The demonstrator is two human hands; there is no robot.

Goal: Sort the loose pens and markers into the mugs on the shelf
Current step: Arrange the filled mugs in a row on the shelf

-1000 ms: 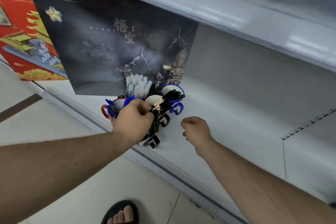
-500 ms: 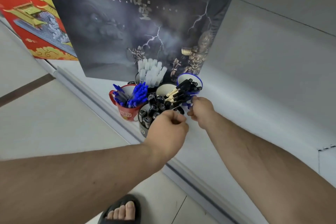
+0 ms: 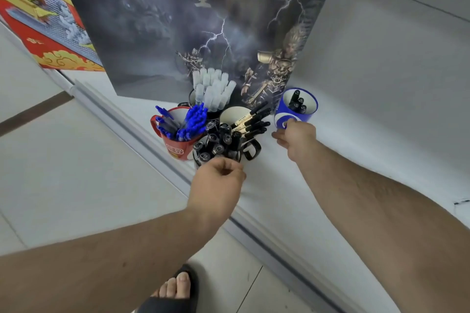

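Five mugs clustered on the shelf [image 3: 356,134], in front of a big poster box [image 3: 190,20]. Ballpoint mug [image 3: 178,146] leftmost; capped-marker mug [image 3: 201,95] behind it, against the box. Front mug [image 3: 201,160] with cap-up markers sits at the shelf edge, left hand [image 3: 216,180] just before it. Leaning-pen mug [image 3: 236,115] centre. Few-pen mug [image 3: 297,114] rightmost, apart from the cluster, right hand [image 3: 296,134] touching its near wall. Second box [image 3: 45,28] left of the poster box.

The left hand [image 3: 216,183] covered the near side of the front black mug [image 3: 197,160], so its grip was unclear. The right hand [image 3: 296,136] hid the blue mug's [image 3: 300,114] lower wall. The dark poster box [image 3: 178,20] was cut off at the top edge.
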